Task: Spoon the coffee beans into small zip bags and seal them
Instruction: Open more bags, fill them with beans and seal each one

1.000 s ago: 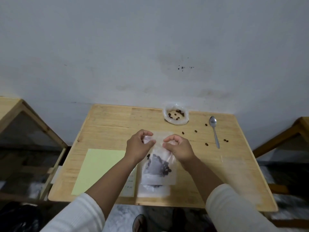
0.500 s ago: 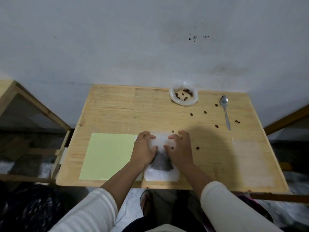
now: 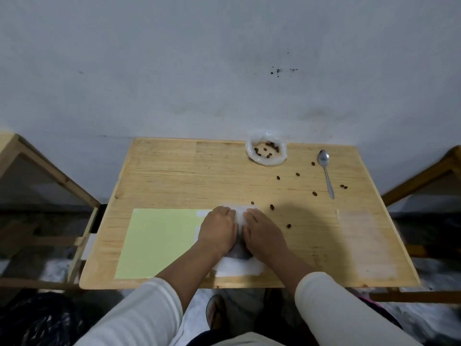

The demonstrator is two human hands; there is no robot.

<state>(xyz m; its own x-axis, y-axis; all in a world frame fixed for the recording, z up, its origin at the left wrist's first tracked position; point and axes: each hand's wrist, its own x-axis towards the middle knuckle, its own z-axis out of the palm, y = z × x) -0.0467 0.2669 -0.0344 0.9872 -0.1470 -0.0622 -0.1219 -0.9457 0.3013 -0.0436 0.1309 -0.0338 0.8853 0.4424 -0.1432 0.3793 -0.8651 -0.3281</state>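
A small clear zip bag (image 3: pixel 240 217) with dark coffee beans in its lower part lies flat on the wooden table (image 3: pixel 174 176), near the front edge. My left hand (image 3: pixel 219 229) and my right hand (image 3: pixel 263 233) lie side by side on top of it and press down on its upper part; they hide most of the bag. A clear plastic pouch (image 3: pixel 266 152) holding a few beans sits at the back of the table. A metal spoon (image 3: pixel 326 172) lies to its right, untouched. Loose beans (image 3: pixel 272 207) are scattered between the pouch and my hands.
A pale green sheet (image 3: pixel 159 243) lies flat left of my hands. White bags or paper (image 3: pixel 237 269) stick out from under the zip bag at the front edge. Wooden frames stand on the left (image 3: pixel 50 171) and right (image 3: pixel 419 181). A grey wall is directly behind.
One second ago both hands held the bag up by its top corners. They lowered it onto the table and now press on it with the hands closer together.
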